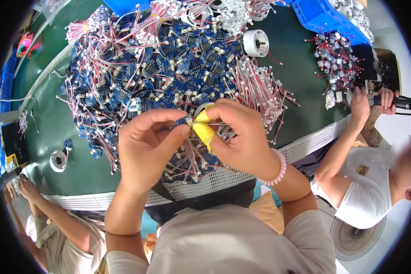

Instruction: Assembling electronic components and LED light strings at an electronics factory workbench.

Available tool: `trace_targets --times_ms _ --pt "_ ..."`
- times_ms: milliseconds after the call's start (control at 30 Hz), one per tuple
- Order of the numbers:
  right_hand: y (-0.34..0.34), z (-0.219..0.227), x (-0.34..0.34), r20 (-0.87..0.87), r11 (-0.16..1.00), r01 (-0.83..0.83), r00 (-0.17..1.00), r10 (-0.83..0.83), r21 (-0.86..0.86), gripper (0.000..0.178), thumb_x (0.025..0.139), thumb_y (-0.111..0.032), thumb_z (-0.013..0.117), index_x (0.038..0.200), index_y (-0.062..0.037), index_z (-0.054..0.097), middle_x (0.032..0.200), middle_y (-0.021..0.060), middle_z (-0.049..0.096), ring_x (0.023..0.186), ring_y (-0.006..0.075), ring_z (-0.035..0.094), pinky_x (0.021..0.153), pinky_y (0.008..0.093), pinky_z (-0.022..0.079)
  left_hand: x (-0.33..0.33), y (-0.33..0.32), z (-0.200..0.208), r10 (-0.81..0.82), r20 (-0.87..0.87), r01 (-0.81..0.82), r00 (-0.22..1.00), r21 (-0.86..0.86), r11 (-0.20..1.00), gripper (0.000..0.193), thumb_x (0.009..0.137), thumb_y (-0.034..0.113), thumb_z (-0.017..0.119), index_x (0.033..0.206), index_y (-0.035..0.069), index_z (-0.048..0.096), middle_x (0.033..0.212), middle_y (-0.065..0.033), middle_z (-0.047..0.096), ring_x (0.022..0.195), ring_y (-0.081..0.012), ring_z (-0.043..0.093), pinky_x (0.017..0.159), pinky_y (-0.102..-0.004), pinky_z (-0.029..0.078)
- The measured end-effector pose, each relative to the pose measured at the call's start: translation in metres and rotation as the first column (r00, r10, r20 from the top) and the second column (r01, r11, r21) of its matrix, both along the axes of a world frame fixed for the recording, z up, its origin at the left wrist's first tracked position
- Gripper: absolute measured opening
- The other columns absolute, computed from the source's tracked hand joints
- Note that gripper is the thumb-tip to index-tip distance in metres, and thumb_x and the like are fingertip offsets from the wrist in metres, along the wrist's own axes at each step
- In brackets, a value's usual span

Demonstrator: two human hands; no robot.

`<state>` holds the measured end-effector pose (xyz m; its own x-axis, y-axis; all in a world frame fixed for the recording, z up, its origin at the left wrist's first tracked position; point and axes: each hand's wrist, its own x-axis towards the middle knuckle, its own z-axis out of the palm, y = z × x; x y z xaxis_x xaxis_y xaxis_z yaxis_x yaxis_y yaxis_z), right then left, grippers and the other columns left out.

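Observation:
My left hand (144, 146) pinches a small blue circuit board (181, 122) between thumb and forefinger. My right hand (242, 137), its thumb and forefinger wrapped in yellow tape (204, 132), grips a thin wire lead, whose small white connector meets the board's edge; whether it is seated I cannot tell. A white round part (204, 108) shows partly behind my right fingers. Beyond both hands spreads a large heap of blue circuit boards (182, 59). A bundle of red and white wire leads (260, 91) lies right of it.
A white round housing (256, 43) stands right of the heap, another (58, 161) at the left. Small motors with wires (337, 59) lie near a blue bin (313, 16). Co-workers sit on both sides; the right one's hands (361, 107) hold a tool. A white mesh strip (315, 137) edges the green table.

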<state>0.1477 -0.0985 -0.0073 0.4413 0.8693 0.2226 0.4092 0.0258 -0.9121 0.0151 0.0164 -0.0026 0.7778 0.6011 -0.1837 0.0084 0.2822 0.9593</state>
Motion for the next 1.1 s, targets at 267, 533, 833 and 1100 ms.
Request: trace_targets --times_ms 267,533,833,1100 --pt "-0.003 -0.005 0.001 -0.016 1.0 0.007 1.0 -0.007 0.024 0.014 0.071 0.003 0.064 0.084 0.0008 0.059 0.078 0.0103 0.062 0.066 0.019 0.061 0.06 0.0264 0.047 0.001 -0.003 0.003 0.001 0.005 -0.001 1.0 0.07 0.998 0.022 0.076 -0.013 0.061 0.097 -0.005 0.062 0.094 -0.0093 0.06 0.084 -0.0125 0.06 0.073 -0.0214 0.052" --pt "-0.008 -0.007 0.007 -0.184 0.99 -0.083 0.977 0.103 0.111 0.014 0.068 0.004 0.06 0.082 -0.0006 0.062 0.072 0.0091 0.061 0.062 0.0199 0.061 0.055 0.0277 0.047 -0.004 -0.003 0.006 -0.097 0.033 0.096 0.995 0.037 0.995 0.021 0.074 -0.015 0.062 0.093 -0.006 0.063 0.088 -0.012 0.06 0.076 -0.016 0.062 0.068 -0.0247 0.054" --pt "-0.015 -0.001 0.032 0.112 0.979 0.06 0.99 -0.084 0.196 0.025 0.07 -0.002 0.072 0.094 -0.0001 0.066 0.081 0.0086 0.066 0.075 0.0164 0.059 0.065 0.0263 0.046 -0.031 0.016 0.024 0.094 0.05 -0.104 0.994 0.261 0.96 0.021 0.074 -0.01 0.062 0.093 -0.002 0.057 0.085 -0.0154 0.064 0.07 -0.014 0.06 0.061 -0.0226 0.05" --pt "-0.03 -0.026 0.095 0.336 0.768 0.64 0.73 -0.595 -0.03 0.028 0.069 0.001 0.069 0.097 0.0016 0.065 0.085 0.0126 0.062 0.064 0.0182 0.057 0.057 0.027 0.046 -0.155 0.163 0.015 0.72 -0.003 -0.463 0.694 0.764 0.449 0.02 0.086 0.009 0.059 0.105 0.002 0.057 0.096 -0.0075 0.064 0.084 -0.0087 0.058 0.072 -0.0181 0.04"
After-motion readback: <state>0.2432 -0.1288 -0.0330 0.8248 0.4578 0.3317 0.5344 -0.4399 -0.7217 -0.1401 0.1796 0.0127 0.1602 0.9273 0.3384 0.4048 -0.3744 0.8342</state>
